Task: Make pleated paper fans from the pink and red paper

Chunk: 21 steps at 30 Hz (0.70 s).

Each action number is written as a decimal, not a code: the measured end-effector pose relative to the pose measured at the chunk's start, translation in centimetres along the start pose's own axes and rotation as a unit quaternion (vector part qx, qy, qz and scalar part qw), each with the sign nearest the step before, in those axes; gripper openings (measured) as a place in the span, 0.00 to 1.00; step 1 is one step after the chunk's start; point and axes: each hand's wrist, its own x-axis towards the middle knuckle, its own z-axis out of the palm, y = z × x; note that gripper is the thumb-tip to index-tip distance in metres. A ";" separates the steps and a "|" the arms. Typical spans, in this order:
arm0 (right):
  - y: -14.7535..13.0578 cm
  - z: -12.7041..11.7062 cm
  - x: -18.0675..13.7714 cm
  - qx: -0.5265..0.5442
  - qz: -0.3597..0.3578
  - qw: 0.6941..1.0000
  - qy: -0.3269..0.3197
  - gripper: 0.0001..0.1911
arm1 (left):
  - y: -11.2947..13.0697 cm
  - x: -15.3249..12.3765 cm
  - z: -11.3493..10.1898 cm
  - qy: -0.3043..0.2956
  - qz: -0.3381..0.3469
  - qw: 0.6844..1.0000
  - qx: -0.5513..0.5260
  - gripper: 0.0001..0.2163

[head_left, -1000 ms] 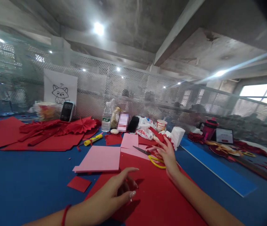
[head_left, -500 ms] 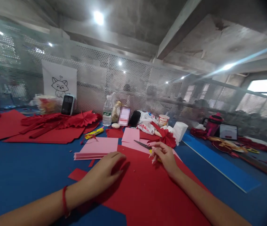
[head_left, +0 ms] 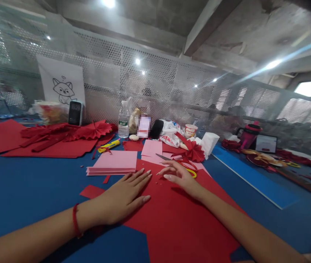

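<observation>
My left hand (head_left: 122,195) lies flat with fingers spread on a large red paper sheet (head_left: 177,223) that covers the blue table. My right hand (head_left: 179,176) hovers just above the same sheet, fingers stretched out and empty. Yellow-handled scissors (head_left: 181,165) lie right behind my right hand, touching nothing of it. A stack of pink paper (head_left: 114,164) sits just beyond my left fingertips. A folded red paper fan (head_left: 195,153) rests behind the scissors.
A water bottle (head_left: 123,124), a yellow marker (head_left: 108,146), a plastic bag (head_left: 169,138), a paper cup (head_left: 190,130) and a phone (head_left: 75,113) stand near the perforated screen. More red sheets and fans (head_left: 57,140) lie at the left. A blue board (head_left: 254,179) runs along the right.
My right hand let go of the red fan, drew back past the scissors and opened over the sheet. My left hand flattened from a loose curl onto the red paper.
</observation>
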 end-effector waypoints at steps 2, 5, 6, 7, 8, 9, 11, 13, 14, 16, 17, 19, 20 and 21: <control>0.2 0.3 -0.1 -0.070 -0.009 0.997 0.022 0.22 | 0.4 -0.2 0.1 -0.007 0.013 1.000 0.025 0.29; -0.1 1.3 -0.4 -0.178 -0.025 0.984 0.014 0.20 | 1.1 -0.3 0.2 -0.003 0.018 0.998 0.057 0.30; -0.2 1.6 -0.4 -0.214 -0.031 0.976 0.017 0.19 | 1.2 -0.3 0.2 -0.001 0.015 0.998 0.062 0.30; -0.3 1.9 -0.5 -0.253 -0.035 0.966 0.026 0.17 | 1.3 -0.3 0.3 0.001 0.011 0.998 0.065 0.31; -0.3 2.1 -0.5 -0.295 -0.040 0.954 0.036 0.15 | 1.4 -0.2 0.3 0.002 0.006 0.998 0.065 0.31; -0.3 2.4 -0.5 -0.336 -0.043 0.940 0.044 0.11 | 1.3 0.0 0.4 0.004 0.002 0.998 0.064 0.32; -0.2 2.7 -0.4 -0.401 -0.046 0.914 0.039 0.06 | 0.9 0.4 0.5 0.007 -0.003 0.998 0.058 0.32; -0.1 3.0 -0.2 -0.450 -0.037 0.892 0.027 0.07 | 0.3 0.9 0.6 0.012 -0.008 0.999 0.050 0.29; 0.0 3.1 -0.1 -0.477 -0.027 0.878 0.023 0.09 | 0.1 1.1 0.6 0.016 -0.011 0.999 0.046 0.28; -0.1 3.2 0.0 -0.538 -0.011 0.843 0.012 0.10 | -0.3 1.5 0.6 0.024 -0.017 0.999 0.038 0.26; -0.2 3.3 0.0 -0.567 -0.009 0.823 0.001 0.10 | -0.4 1.6 0.6 0.026 -0.019 0.999 0.035 0.26; -0.6 3.3 -0.1 -0.607 -0.013 0.794 -0.019 0.10 | -0.5 1.6 0.6 0.033 -0.018 0.999 0.031 0.24; -0.8 3.3 -0.1 -0.618 -0.016 0.786 -0.026 0.11 | -0.5 1.6 0.5 0.040 -0.017 0.999 0.031 0.24; -1.0 3.2 -0.2 -0.624 -0.016 0.781 -0.028 0.11 | -0.5 1.6 0.4 0.049 -0.013 0.998 0.035 0.23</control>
